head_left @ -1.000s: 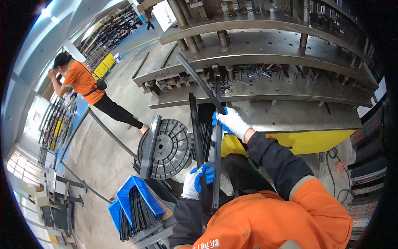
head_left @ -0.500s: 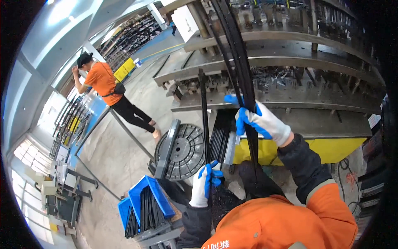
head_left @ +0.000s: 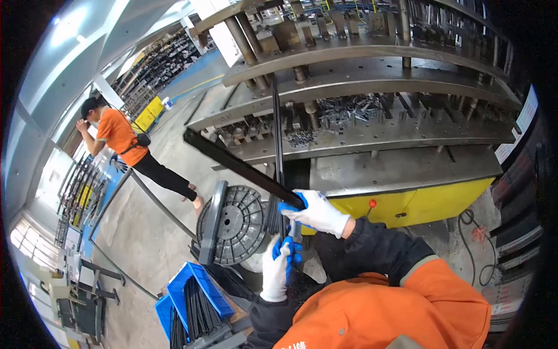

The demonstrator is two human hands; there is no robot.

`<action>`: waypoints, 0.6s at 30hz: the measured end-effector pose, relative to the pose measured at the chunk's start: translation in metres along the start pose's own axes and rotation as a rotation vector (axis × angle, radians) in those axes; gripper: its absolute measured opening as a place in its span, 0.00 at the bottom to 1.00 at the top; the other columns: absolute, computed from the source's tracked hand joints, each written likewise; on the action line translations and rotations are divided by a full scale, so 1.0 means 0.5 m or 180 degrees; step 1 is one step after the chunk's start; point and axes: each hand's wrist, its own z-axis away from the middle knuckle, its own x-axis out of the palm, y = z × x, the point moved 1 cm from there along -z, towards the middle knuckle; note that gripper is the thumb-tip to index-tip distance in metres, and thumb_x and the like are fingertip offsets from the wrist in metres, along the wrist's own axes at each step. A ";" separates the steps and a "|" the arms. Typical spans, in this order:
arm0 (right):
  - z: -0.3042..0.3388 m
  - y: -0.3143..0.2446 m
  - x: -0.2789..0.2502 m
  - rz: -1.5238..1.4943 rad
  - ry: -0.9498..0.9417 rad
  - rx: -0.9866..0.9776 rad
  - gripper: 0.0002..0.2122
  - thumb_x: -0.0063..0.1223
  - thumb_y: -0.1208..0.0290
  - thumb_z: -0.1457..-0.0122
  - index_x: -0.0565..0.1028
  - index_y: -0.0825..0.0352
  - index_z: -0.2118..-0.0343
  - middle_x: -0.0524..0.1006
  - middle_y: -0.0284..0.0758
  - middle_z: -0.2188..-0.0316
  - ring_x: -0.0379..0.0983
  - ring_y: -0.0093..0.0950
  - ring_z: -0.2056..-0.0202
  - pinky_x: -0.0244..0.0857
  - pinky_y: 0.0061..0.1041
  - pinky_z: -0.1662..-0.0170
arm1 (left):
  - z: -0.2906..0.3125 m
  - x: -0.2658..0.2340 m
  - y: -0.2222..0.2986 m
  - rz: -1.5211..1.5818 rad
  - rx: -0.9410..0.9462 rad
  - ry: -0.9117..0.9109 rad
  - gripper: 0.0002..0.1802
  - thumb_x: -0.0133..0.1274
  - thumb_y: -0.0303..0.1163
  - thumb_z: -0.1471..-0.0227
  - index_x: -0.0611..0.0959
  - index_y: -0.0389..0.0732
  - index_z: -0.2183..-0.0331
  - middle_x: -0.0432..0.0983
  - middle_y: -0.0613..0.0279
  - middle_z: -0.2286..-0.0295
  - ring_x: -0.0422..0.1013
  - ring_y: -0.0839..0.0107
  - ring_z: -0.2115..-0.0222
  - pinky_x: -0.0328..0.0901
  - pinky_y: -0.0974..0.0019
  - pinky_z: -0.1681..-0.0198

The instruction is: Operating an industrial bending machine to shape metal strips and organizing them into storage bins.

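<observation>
Concrete floor [head_left: 139,238], metal press [head_left: 407,180] ahead

The right hand [head_left: 321,213] is curled closed round the near end of the thick bar [head_left: 238,167], which slants up and left from it, crossing the thin bar [head_left: 277,128] (whether they touch, I can't tell). Just below, the left hand [head_left: 279,266] wraps the thin bar's lower part, its length rising above that hand.

Bright light comes from a ceiling lamp [head_left: 70,26] far up and left of the left hand [head_left: 278,267], and from windows [head_left: 29,237] out to that hand's left, their panes washed nearly white. A dull sheen lies on the steel ledge [head_left: 401,166] just above and right of the right hand [head_left: 319,213]. Farther right it grows dim. Fisheye distortion bows the press plates [head_left: 372,87] above; black rims the corners.
</observation>
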 end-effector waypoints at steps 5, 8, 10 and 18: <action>-0.005 -0.002 -0.016 -0.0793 -0.0357 0.0564 0.08 0.54 0.69 0.53 0.71 0.69 0.78 0.70 0.28 0.83 0.61 0.22 0.81 0.58 0.20 0.76 | -0.005 0.007 0.003 0.0000 -0.0059 -0.0104 0.27 0.51 0.28 0.51 0.65 0.31 0.49 0.73 0.54 0.67 0.69 0.73 0.74 0.66 0.74 0.70; 0.003 0.014 -0.020 -0.0933 -0.0415 0.0754 0.08 0.54 0.69 0.53 0.71 0.69 0.79 0.68 0.27 0.84 0.60 0.21 0.82 0.57 0.20 0.77 | -0.002 0.007 -0.006 0.0053 -0.0222 -0.0228 0.25 0.51 0.29 0.50 0.66 0.31 0.51 0.73 0.53 0.67 0.70 0.72 0.75 0.66 0.73 0.70; 0.008 0.026 -0.029 -0.0822 -0.0354 0.0586 0.08 0.54 0.69 0.52 0.71 0.68 0.77 0.67 0.27 0.85 0.58 0.19 0.83 0.55 0.19 0.79 | 0.004 0.014 -0.013 0.0298 -0.0418 -0.0235 0.22 0.52 0.32 0.50 0.69 0.31 0.55 0.74 0.54 0.70 0.70 0.71 0.76 0.66 0.73 0.71; -0.024 0.115 -0.033 0.0459 0.0190 0.0235 0.09 0.50 0.66 0.49 0.71 0.68 0.74 0.71 0.35 0.82 0.64 0.29 0.82 0.59 0.27 0.77 | 0.025 0.022 -0.052 0.0873 -0.0717 -0.0478 0.19 0.49 0.32 0.47 0.68 0.33 0.55 0.75 0.51 0.67 0.71 0.69 0.77 0.67 0.74 0.75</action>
